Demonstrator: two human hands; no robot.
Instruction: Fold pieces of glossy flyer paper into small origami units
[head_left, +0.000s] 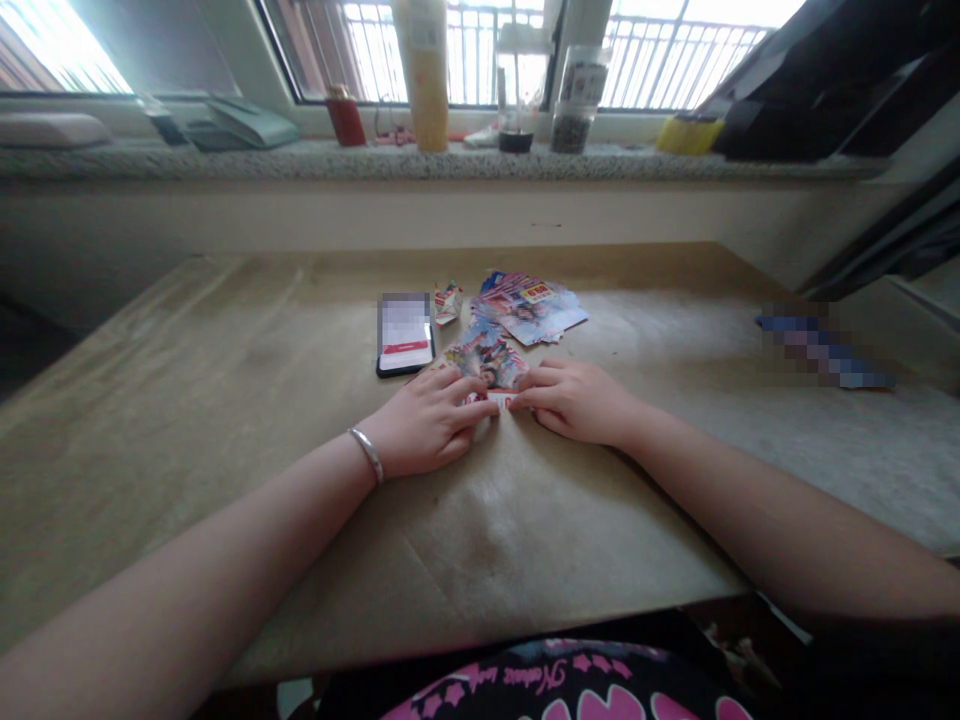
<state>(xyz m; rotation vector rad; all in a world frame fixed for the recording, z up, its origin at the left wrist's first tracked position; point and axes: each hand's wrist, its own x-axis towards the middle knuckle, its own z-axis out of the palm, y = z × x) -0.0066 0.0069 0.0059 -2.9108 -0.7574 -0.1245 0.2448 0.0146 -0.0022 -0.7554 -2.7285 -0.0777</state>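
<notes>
A colourful printed paper sheet (pixel 491 362) with a red-and-white lower strip lies on the table before me. My left hand (pixel 427 415), with a silver bangle at the wrist, rests over its left side, fingers stretched out and lying on the paper. At the right lower edge, my right hand (pixel 574 398) has its fingers bent together on the sheet. The thumb side of the grip is partly hidden. Just behind lies a fanned stack of similar printed sheets (pixel 529 305). A small folded paper piece (pixel 448 303) sits left of that stack.
A phone (pixel 406 340) lies left of the papers. Farther right on the table (pixel 300 480) is a blurred, long blue object (pixel 825 350). The windowsill (pixel 465 165) holds a red container (pixel 345 118), a tall yellow bottle (pixel 427 85) and clear containers (pixel 577 100).
</notes>
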